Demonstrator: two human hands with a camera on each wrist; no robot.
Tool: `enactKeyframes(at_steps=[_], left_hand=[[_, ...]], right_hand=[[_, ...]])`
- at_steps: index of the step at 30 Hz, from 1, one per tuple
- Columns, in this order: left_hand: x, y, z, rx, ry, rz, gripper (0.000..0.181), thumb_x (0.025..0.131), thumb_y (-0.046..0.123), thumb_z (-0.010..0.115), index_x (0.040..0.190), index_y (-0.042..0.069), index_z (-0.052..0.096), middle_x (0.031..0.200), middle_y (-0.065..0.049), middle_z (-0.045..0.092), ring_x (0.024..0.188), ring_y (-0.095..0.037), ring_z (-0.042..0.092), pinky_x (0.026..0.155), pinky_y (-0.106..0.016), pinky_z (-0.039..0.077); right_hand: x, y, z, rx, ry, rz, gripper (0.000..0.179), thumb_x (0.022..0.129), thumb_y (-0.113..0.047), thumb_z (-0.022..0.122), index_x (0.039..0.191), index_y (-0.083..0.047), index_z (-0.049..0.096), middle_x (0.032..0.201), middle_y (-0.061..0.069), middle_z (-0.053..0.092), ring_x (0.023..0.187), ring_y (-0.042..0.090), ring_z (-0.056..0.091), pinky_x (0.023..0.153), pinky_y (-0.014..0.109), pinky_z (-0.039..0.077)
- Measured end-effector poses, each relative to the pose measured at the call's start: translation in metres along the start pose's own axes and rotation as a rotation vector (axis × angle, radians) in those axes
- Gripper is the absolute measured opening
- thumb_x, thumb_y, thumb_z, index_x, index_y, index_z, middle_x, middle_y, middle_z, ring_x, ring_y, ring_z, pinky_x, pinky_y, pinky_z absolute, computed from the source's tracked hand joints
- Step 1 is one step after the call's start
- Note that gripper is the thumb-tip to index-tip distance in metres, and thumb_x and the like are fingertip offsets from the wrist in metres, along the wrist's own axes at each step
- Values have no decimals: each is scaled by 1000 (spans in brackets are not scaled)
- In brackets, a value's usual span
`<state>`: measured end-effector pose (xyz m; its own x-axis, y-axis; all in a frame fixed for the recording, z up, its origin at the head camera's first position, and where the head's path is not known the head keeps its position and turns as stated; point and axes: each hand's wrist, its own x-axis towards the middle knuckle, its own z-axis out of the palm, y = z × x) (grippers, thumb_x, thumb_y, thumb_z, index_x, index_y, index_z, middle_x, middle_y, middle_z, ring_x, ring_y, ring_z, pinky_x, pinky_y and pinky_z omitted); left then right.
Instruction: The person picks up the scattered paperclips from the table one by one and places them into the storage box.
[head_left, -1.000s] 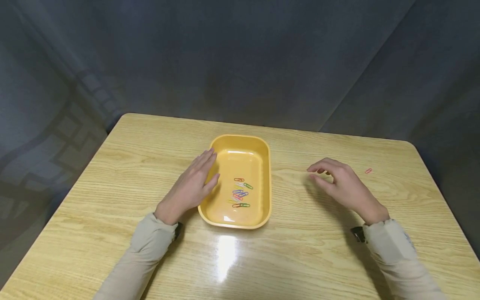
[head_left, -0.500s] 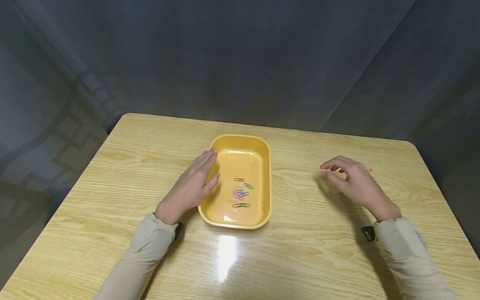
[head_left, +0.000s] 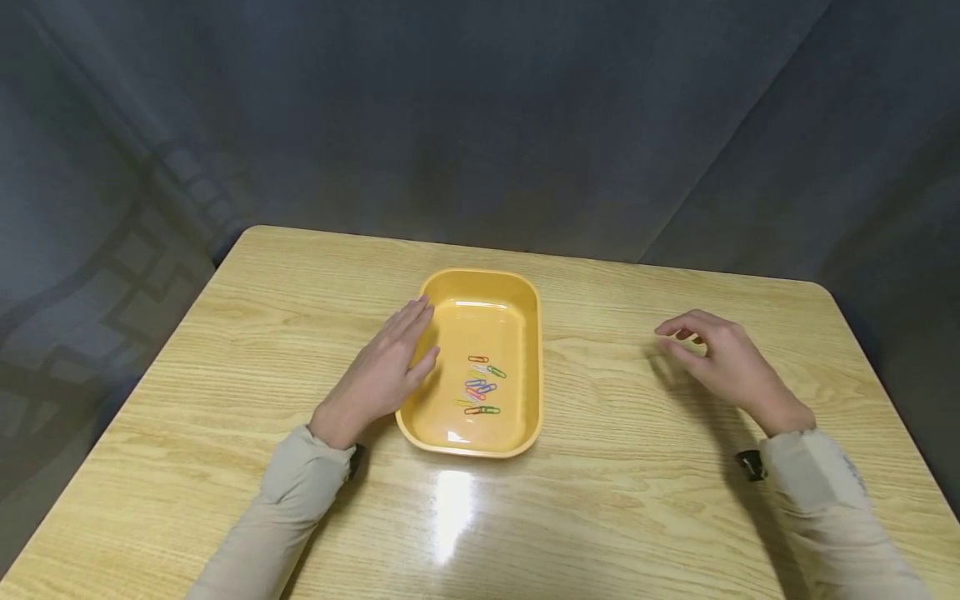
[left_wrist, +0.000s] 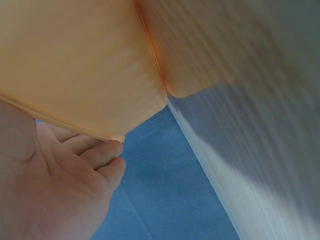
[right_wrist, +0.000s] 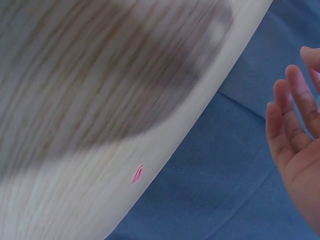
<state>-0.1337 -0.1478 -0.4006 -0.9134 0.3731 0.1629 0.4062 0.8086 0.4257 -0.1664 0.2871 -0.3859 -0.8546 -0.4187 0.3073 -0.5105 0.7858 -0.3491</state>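
Note:
A yellow plastic tray (head_left: 491,329) sits on the table, with several colourful paper clips (head_left: 486,388) lying loose on its bottom. My left hand (head_left: 378,367) rests along the tray's left rim, fingers straight and thumb out over the inside; the left wrist view shows its fingers (left_wrist: 102,152) against the rim. To the right of the tray, my right hand (head_left: 727,358) hovers above the table, fingers loosely bent, holding nothing. One pink paper clip (right_wrist: 138,174) lies on the tabletop in the right wrist view; in the head view that hand hides it.
The light wooden table (head_left: 600,500) has rounded far corners. Behind it hangs a dark blue-grey curtain (head_left: 480,125). A bright light reflection lies on the tabletop in front of the tray.
My right hand has moved to the right, away from the tray, and now covers the pink paper clip in the head view. The left hand and tray have stayed put.

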Motion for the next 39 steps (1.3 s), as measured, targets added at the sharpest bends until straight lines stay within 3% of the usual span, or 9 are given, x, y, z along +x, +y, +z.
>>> enactKeyframes(at_steps=[9, 18, 25, 39], left_hand=[[0, 0, 0, 3, -10, -11, 61, 103, 27, 49, 151, -7, 31, 162, -22, 25, 151, -36, 25, 127, -50, 21], [0, 0, 0, 9, 0, -6, 60, 103, 26, 49, 151, -7, 32, 161, -22, 26, 151, -36, 26, 127, -49, 22], [0, 0, 0, 12, 1, -2, 60, 103, 27, 49, 150, -8, 33, 161, -22, 27, 150, -36, 27, 127, -50, 22], [1, 1, -1, 9, -3, -5, 60, 103, 27, 49, 150, -8, 33, 161, -22, 27, 150, -36, 27, 127, -49, 22]], right_hand=[[-1, 10, -4, -7, -53, 64, 18, 89, -6, 72, 107, -7, 71, 106, 12, 72, 92, 30, 66, 73, 45, 54], [-7, 31, -6, -13, -96, 130, 19, 90, -8, 72, 109, -6, 72, 108, 15, 71, 92, 30, 64, 69, 39, 54], [-13, 46, -7, -21, -120, 172, 19, 90, -6, 71, 109, -3, 71, 107, 19, 70, 92, 37, 65, 76, 57, 55], [-20, 71, -10, -41, -172, 275, 23, 91, -7, 70, 112, 3, 69, 104, 25, 68, 90, 39, 65, 76, 59, 54]])
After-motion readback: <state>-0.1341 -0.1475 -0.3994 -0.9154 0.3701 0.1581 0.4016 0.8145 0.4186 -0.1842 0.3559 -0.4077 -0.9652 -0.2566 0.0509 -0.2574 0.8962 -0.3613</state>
